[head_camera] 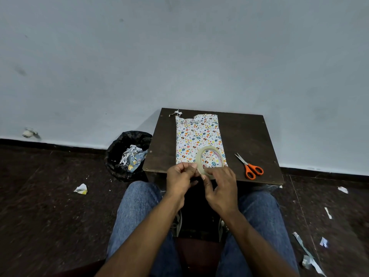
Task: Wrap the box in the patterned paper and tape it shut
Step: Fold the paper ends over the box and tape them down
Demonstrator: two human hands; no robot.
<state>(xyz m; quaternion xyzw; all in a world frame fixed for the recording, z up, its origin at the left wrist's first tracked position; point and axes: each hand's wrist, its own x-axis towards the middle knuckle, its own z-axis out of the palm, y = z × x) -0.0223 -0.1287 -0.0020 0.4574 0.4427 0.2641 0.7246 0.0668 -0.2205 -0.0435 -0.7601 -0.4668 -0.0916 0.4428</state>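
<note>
A box covered in white paper with small coloured prints [196, 136] lies flat on a small dark wooden table [245, 132]. Its far end shows ragged, open paper edges. A roll of clear tape [199, 158] is held upright over the box's near end. My right hand [221, 186] grips the roll from below. My left hand [180, 176] pinches at the roll's left rim with thumb and fingertips. Whether a strip is pulled free I cannot tell.
Orange-handled scissors [250, 166] lie on the table right of the box. A paper scrap [176, 112] sits at the table's far edge. A black-lined bin [127, 154] with paper scraps stands left of the table. More scraps litter the floor. A wall rises behind.
</note>
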